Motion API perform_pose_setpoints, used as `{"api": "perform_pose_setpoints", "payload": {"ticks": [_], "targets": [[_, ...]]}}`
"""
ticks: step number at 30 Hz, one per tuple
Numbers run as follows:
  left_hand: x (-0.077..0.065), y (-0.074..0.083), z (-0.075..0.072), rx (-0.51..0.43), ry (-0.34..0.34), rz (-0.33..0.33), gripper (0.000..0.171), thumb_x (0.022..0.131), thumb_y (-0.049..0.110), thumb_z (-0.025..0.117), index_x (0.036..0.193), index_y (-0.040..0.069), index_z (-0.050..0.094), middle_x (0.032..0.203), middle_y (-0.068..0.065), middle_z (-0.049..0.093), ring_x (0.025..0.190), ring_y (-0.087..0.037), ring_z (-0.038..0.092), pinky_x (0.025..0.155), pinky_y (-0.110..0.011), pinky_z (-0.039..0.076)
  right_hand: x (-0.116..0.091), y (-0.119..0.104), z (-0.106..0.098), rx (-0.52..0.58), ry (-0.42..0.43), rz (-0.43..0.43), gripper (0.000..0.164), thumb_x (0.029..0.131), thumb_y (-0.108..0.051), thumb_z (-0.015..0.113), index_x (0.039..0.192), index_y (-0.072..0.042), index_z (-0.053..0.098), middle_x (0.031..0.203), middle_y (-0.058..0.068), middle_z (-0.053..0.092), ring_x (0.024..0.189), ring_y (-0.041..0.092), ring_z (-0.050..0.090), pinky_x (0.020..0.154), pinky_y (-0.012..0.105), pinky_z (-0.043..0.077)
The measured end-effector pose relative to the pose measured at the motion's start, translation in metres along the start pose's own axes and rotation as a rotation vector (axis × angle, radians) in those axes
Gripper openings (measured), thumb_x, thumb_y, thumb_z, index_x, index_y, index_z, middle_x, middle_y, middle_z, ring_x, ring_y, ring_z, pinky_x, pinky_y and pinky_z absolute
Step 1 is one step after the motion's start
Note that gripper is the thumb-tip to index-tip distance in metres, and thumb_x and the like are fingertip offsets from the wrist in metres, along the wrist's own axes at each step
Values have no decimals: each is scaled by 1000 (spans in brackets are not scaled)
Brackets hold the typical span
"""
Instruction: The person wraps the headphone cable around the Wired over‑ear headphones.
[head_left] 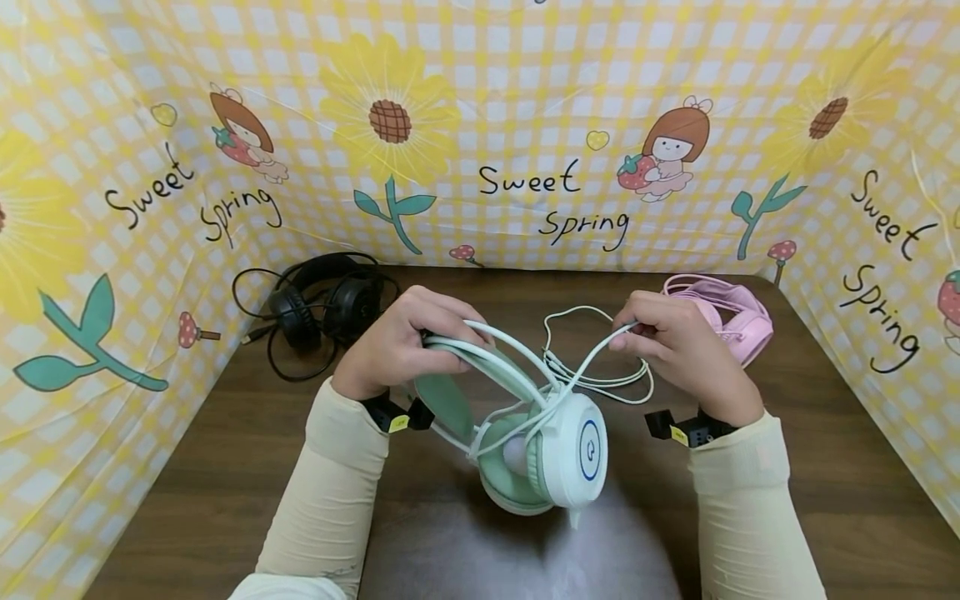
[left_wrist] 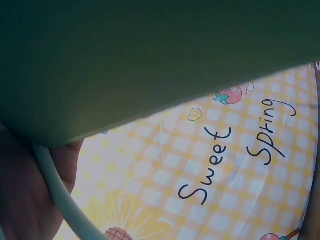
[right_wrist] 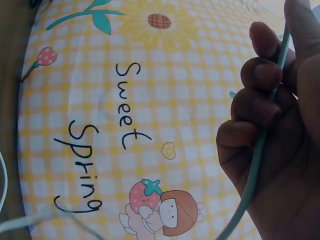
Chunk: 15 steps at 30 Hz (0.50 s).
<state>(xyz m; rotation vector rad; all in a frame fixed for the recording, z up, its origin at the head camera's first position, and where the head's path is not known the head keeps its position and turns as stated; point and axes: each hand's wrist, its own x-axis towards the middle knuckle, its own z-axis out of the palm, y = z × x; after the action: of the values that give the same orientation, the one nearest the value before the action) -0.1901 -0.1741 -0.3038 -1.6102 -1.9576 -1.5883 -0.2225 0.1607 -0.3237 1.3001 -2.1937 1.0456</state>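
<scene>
A mint-green and white pair of headphones (head_left: 576, 454) hangs tilted over the middle of the table. My left hand (head_left: 408, 343) grips its headband from the left, the fingers curled over the top. In the left wrist view a dark green surface (left_wrist: 125, 60) fills the upper part, and a pale green tube crosses the palm. Right of the headphones, my right hand (head_left: 678, 350) pinches the pale green cable (right_wrist: 256, 157) between thumb and fingers. Part of that cable crosses over the headband near the ear cup. More of its length lies in loose loops on the table behind.
Black headphones (head_left: 352, 307) with a coiled cable lie at the back left of the brown table (head_left: 225, 500). Pink headphones (head_left: 750, 333) lie at the back right, partly behind my right hand. A yellow checked cloth (head_left: 525, 108) walls the table at the back and sides.
</scene>
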Motion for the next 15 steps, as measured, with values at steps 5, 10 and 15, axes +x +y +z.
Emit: {"api": "perform_pose_setpoints", "payload": {"ticks": [5, 10, 15], "targets": [[-1, -1, -1, -35, 22, 2, 14, 77, -2, 69, 87, 4, 78, 94, -11, 71, 81, -26, 66, 66, -36, 52, 0, 5, 4, 2, 10, 9, 19, 84, -34, 65, 83, -15, 68, 75, -10, 56, 68, 7, 50, 60, 18, 39], [0, 0, -1, -54, 23, 15, 14, 77, -2, 69, 87, 4, 77, 94, -13, 71, 81, -27, 66, 66, -35, 52, 0, 10, 9, 9, -11, 32, 17, 85, -30, 66, 83, -13, 67, 75, -10, 56, 66, 8, 49, 60, 19, 39], [1, 1, 0, -67, 25, 43, 13, 76, -1, 68, 86, 4, 77, 93, -14, 71, 79, -26, 65, 61, -33, 50, 1, 14, 14, -29, -30, 56, 9, 84, -21, 69, 83, -12, 67, 77, -10, 56, 67, 8, 50, 60, 21, 39]]}}
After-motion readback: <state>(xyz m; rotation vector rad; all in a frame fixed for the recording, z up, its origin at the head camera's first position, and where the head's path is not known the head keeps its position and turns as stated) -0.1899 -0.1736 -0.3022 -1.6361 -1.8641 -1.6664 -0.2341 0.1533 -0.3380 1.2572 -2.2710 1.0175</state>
